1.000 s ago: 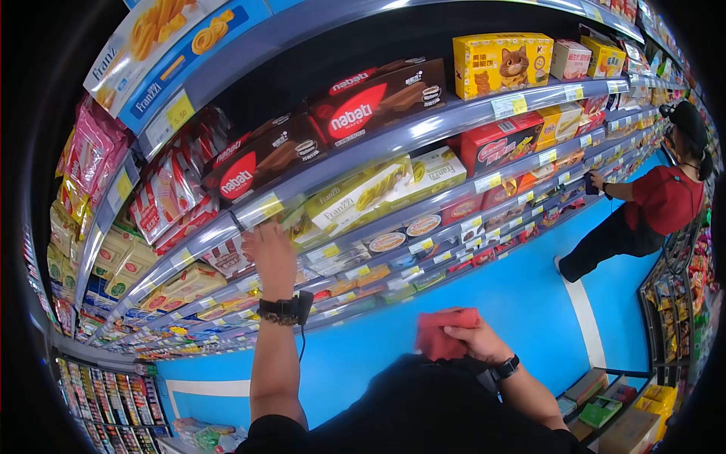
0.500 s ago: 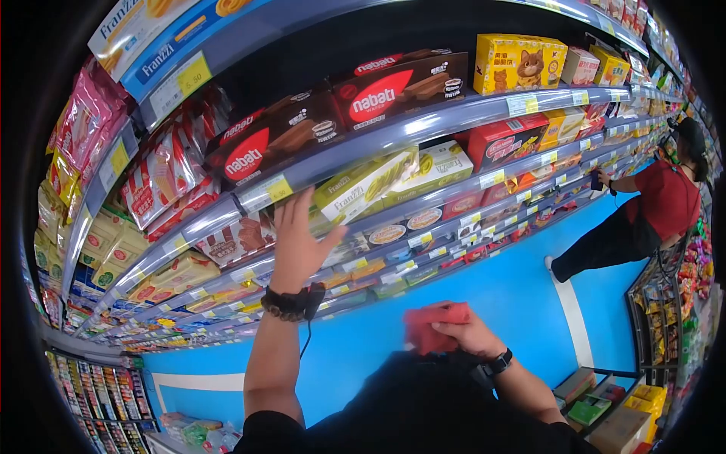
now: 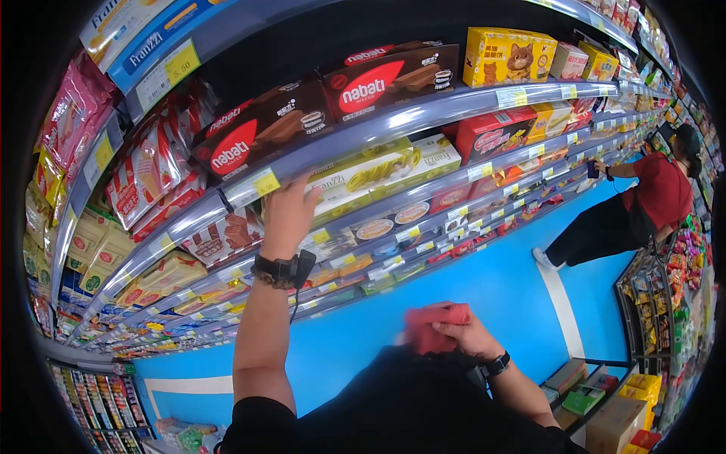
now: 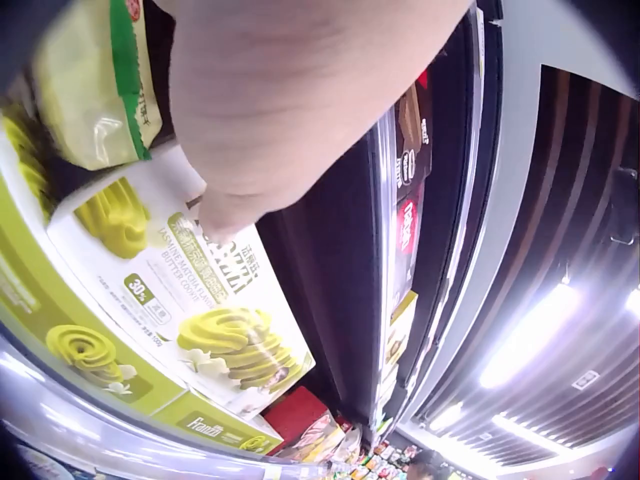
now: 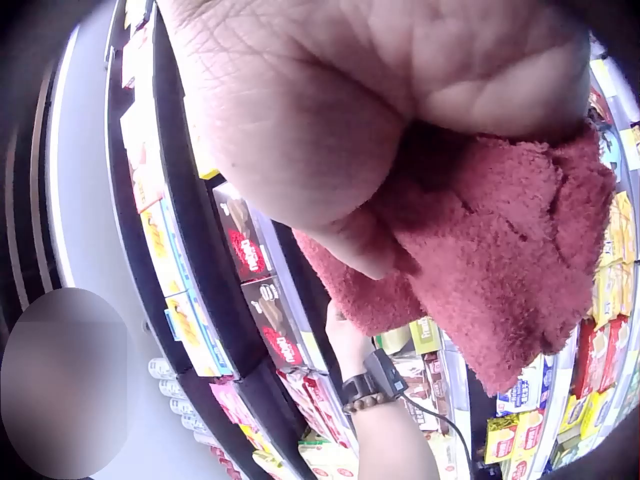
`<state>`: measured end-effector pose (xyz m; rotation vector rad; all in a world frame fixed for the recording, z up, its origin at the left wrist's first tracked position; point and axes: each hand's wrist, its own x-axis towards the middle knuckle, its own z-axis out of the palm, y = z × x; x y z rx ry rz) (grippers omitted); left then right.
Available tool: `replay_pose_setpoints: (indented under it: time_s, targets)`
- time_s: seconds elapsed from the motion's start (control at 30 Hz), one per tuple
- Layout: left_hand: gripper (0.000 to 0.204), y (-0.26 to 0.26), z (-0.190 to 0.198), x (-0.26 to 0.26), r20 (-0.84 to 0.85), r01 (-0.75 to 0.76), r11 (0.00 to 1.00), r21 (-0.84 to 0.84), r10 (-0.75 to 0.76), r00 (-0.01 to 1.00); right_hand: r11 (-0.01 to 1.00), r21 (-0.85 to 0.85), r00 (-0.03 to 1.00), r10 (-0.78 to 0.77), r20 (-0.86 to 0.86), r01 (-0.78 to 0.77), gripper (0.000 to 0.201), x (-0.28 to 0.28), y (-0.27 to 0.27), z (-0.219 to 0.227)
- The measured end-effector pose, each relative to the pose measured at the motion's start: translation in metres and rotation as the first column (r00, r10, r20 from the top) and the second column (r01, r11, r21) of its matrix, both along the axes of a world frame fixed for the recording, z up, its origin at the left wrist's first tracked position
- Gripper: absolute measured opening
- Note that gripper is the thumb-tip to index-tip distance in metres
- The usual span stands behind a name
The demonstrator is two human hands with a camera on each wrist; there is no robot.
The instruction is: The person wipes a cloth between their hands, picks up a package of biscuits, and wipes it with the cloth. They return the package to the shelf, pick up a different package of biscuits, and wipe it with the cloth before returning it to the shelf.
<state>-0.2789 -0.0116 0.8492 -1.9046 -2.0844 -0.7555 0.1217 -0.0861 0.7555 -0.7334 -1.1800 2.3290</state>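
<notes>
Down at lower centre, the right hand [image 3: 472, 336] grips a red cloth [image 3: 429, 330]. Farther out, left of centre, the left hand [image 3: 287, 219] has its thumb at the left end of a green-and-white cookie box [image 3: 367, 176], long axis toward upper right; whether its hidden fingertips grip, I cannot tell.

"Red cloth [image 5: 500, 250]: state?"
"Plush, bunched, held in the right hand [image 3: 478, 338]."
"Cookie box [image 4: 200, 275]: position?"
"White and green, swirl-printed; seated on the shelf [image 3: 435, 185], label exposed."
</notes>
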Motion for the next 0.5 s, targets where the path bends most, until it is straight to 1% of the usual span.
replay_pose_setpoints:
  time_s: [0.03, 0.13, 0.23, 0.33, 0.43, 0.5]
  targets:
    - [0.049, -0.001, 0.002, 0.001, -0.015, -0.001, 1.0, 0.0, 0.001, 1.0, 1.0, 0.005, 1.0, 0.003, -0.002, -0.003, 0.041, 0.0, 0.0, 0.0]
    - [0.055, -0.01, 0.013, 0.008, 0.121, -0.034, 0.999, -0.031, 0.037, 0.992, 1.0, -0.002, 1.0, -0.01, -0.004, 0.01, 0.041, -0.001, 0.0, 0.005]
    - [0.06, -0.018, 0.006, -0.002, -0.002, -0.096, 0.995, -0.011, 0.096, 0.995, 0.999, -0.027, 1.0, -0.021, 0.007, 0.022, 0.041, -0.002, 0.001, 0.014]
    - [0.056, -0.017, -0.003, -0.009, -0.015, -0.02, 1.0, 0.003, 0.02, 1.0, 1.0, -0.02, 1.0, -0.001, 0.012, 0.001, 0.041, -0.004, 0.004, 0.018]
    - [0.054, -0.017, 0.001, 0.001, 0.082, -0.068, 0.998, -0.012, 0.069, 0.994, 1.0, -0.016, 1.0, 0.023, -0.006, -0.023, 0.04, -0.01, 0.004, 0.017]
    - [0.052, -0.016, 0.0, 0.003, 0.078, -0.073, 0.997, 0.006, 0.072, 0.994, 0.999, -0.011, 0.999, 0.04, -0.014, -0.04, 0.04, -0.014, 0.005, 0.018]
